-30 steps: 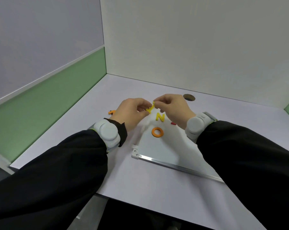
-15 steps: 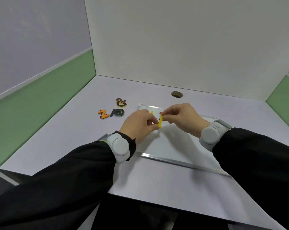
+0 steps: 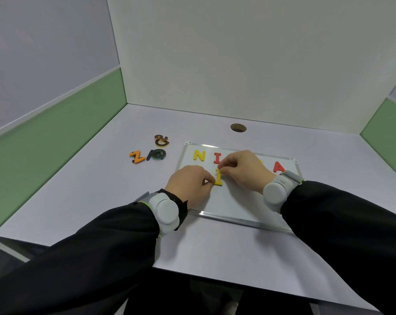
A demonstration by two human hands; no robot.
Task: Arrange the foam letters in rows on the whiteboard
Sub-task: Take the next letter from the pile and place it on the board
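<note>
Pinched by left hand (image 3: 190,183) and right hand (image 3: 243,169): yellow letter (image 3: 218,177). Press flat on whiteboard (image 3: 228,201), starting second row beneath yellow N (image 3: 199,155), keeping spacing even.

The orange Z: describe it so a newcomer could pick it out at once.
Start at the whiteboard on the desk and look past its left edge, where a few loose letters lie. The orange Z is the leftmost. Its neighbours, a dark letter beside it and an ampersand farther back, show mostly dark faces.
</note>
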